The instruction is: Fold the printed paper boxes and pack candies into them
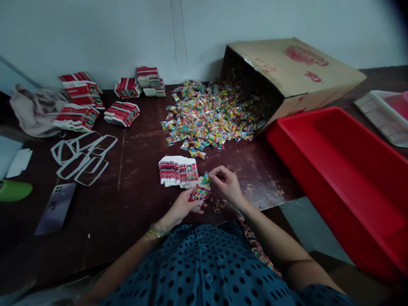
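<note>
My left hand (184, 206) is closed around a small printed candy box (200, 193), red with bright colours, its white top flap standing open. At the mouth of that box, my right hand (228, 184) pinches a small clear packet of coloured candy (205, 178). Just beyond my left hand lies a fanned row of flattened candy boxes (175, 171) on the dark table. Further back spreads a large heap of clear candy packets (207, 112), spilling from a cardboard carton (296, 72) that lies on its side.
To the right stands a long red plastic tub (344, 170), beside a white tray (379, 114). Bundles of flat boxes (81, 89) line the back left, near a beige cloth (35, 110). White paper bands (84, 157), a phone (56, 208) and a green object (14, 191) are at left.
</note>
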A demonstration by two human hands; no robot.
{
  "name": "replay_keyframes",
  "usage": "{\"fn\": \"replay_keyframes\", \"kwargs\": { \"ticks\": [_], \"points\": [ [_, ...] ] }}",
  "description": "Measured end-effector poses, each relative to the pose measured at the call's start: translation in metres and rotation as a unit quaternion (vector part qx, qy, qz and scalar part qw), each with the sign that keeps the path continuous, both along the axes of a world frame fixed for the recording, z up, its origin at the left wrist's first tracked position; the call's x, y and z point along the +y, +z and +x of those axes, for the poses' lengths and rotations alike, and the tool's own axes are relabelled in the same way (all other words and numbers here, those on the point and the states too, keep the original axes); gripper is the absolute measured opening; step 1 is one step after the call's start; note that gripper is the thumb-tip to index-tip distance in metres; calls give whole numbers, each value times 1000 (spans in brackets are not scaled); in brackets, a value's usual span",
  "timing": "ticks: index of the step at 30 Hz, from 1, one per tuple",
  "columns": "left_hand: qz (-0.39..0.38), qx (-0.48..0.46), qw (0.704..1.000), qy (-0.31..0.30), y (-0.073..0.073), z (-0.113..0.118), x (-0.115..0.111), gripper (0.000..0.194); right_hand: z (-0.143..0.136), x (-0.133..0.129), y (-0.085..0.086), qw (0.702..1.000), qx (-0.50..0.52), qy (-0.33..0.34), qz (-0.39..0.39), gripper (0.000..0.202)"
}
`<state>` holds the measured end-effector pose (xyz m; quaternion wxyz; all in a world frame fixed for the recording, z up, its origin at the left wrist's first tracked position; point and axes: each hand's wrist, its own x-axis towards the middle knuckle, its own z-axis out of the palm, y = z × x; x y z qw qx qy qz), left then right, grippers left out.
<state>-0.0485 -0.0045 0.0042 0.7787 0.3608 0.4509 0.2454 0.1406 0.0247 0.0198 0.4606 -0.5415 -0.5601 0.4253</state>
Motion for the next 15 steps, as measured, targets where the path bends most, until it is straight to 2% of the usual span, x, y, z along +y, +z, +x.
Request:
{"fn": "replay_keyframes", "kwargs": {
  "ticks": [2,5,7,9,10,12,13,15],
  "points": [
    [12,-14,1000,6,-1,1,1,55,-3,-4,3,999,-33,35,6,21],
    [40,-22,999,0,-3,0,2,50,-3,-9,3,986,-84,139,26,22],
    [40,-19,999,8,-4,-1,3,45,-3,-10,-3,991,-42,125,16,23],
    [25,-19,999,26,-4,-2,5,55,-4,-12,-13,992,64,93,-63,26],
    [17,-16,999,32,-5,-3,7,58,-6,-12,-17,981,119,96,-118,29],
    [7,-6,1000,29,-6,-4,10,54,-9,-13,-23,946,192,146,-215,37],
    [6,0,1000,17,-7,-4,11,49,-10,-12,-23,934,201,175,-239,38],
    [7,10,1000,-15,-9,-7,13,39,-12,-11,-18,940,161,211,-215,36]
  ]
}}
